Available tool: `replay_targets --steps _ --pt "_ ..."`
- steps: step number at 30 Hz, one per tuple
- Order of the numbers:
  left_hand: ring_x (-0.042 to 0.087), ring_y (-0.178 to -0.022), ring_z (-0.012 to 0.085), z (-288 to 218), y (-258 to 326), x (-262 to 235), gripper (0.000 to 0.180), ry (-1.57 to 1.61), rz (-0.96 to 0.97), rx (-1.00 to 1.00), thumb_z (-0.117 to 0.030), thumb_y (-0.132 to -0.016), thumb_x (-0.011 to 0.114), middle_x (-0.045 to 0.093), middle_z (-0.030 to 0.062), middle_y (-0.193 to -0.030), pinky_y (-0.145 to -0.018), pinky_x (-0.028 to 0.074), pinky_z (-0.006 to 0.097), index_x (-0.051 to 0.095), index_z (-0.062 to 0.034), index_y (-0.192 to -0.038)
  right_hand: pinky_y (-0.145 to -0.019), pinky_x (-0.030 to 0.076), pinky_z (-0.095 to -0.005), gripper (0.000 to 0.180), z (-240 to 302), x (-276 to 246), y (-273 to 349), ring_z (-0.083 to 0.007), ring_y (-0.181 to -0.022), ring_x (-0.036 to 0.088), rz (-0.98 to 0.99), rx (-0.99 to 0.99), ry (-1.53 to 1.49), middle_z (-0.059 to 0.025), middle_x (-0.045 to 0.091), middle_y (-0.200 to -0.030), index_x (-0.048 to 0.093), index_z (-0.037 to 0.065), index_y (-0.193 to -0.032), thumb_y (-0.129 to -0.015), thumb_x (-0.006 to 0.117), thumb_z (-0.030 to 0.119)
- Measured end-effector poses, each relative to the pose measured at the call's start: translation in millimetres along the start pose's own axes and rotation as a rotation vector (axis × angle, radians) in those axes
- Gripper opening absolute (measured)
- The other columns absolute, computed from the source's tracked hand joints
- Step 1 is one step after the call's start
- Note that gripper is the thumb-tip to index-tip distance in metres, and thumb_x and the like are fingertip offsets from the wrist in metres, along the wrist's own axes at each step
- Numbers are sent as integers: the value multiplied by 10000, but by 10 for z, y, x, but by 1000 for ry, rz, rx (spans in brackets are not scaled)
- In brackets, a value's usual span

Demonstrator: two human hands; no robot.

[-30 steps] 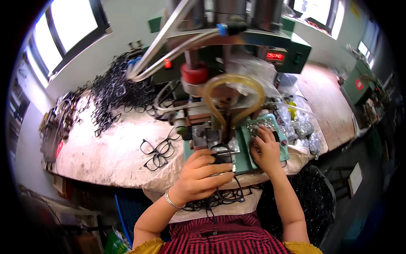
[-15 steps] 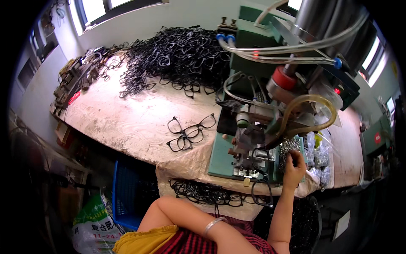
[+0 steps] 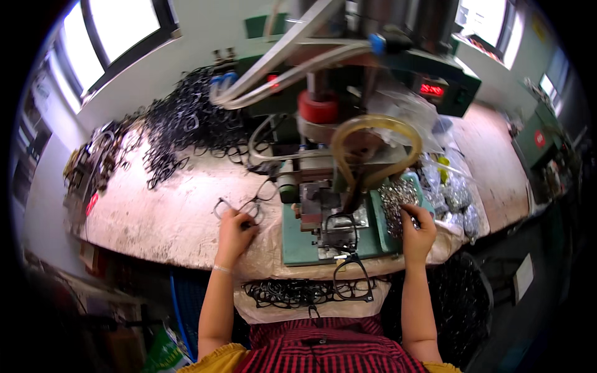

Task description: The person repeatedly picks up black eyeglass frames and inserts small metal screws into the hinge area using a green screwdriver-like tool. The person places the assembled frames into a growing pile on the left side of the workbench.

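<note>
My left hand (image 3: 235,231) rests on the worn bench top, fingers closed around a black spectacle frame (image 3: 249,207) from a small group lying there. My right hand (image 3: 418,227) reaches into a green tray of small shiny metal parts (image 3: 395,200), fingertips pinched among them; what it holds is too small to tell. Between the hands stands a green press machine (image 3: 323,205) with a black spectacle frame (image 3: 341,224) seated in its jig. Another black frame (image 3: 352,273) hangs off the front of the machine base.
A big heap of black frames (image 3: 186,127) covers the bench's far left. More frames (image 3: 298,292) lie on a cloth in my lap. Clear bags of metal parts (image 3: 454,196) sit right of the tray. Hoses (image 3: 367,133) loop above the jig. A green box (image 3: 538,140) stands far right.
My left hand has come up from my lap to the bench and closed on a frame left of the machine. My right hand stays at the parts tray. The view swung back right.
</note>
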State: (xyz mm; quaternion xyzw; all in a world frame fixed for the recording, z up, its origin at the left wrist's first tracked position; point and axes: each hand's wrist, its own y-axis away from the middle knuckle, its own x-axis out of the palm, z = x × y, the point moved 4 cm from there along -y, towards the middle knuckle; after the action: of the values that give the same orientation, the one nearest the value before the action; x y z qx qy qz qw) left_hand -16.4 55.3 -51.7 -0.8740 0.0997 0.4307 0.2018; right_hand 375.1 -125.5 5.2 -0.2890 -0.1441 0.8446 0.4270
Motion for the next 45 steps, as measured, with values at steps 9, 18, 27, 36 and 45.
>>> replay_targets --steps 9,18,27,36,45 --pt "548 -656 202 -546 -108 -425 105 293 -493 -46 -101 -1024 505 570 101 -762 -630 452 313 512 3 -1011 -834 502 -303 169 977 52 -126 -188 -918 662 168 -271 -175 -91 706 -945 701 -3 -969 -800 709 -4" --pt "498 -798 45 -942 -33 -263 95 873 -406 -88 -97 -1014 576 573 -15 -939 -698 412 195 583 -22 -1071 -890 479 -256 464 869 536 52 -123 -954 625 248 194 -768 -73 662 -1007 526 -38 -1255 -829 708 -26" --pt "670 -750 246 -2085 294 -962 103 653 -502 721 -3 -934 569 730 175 -876 -749 522 363 648 -68 -952 -958 473 -301 541 1244 324 126 -171 -1089 627 387 171 -748 -127 635 -1221 484 -25 -1349 -846 681 -3" --pt "543 -805 243 -2359 115 -377 306 390 -55 1051 -144 -689 703 706 34 -1070 -902 515 461 744 -108 -991 -1019 448 -459 128 -144 -68 -160 -383 -1240 537 83 -206 420 -201 643 -1178 753 109 -853 -736 784 149" --pt "565 -828 251 -2309 277 -383 250 321 -104 953 -137 -746 774 718 53 -1086 -943 516 470 735 -106 -992 -871 518 -453 125 93 258 -357 -380 -1129 596 260 -626 478 -158 650 -1114 645 44 -911 -792 681 58"
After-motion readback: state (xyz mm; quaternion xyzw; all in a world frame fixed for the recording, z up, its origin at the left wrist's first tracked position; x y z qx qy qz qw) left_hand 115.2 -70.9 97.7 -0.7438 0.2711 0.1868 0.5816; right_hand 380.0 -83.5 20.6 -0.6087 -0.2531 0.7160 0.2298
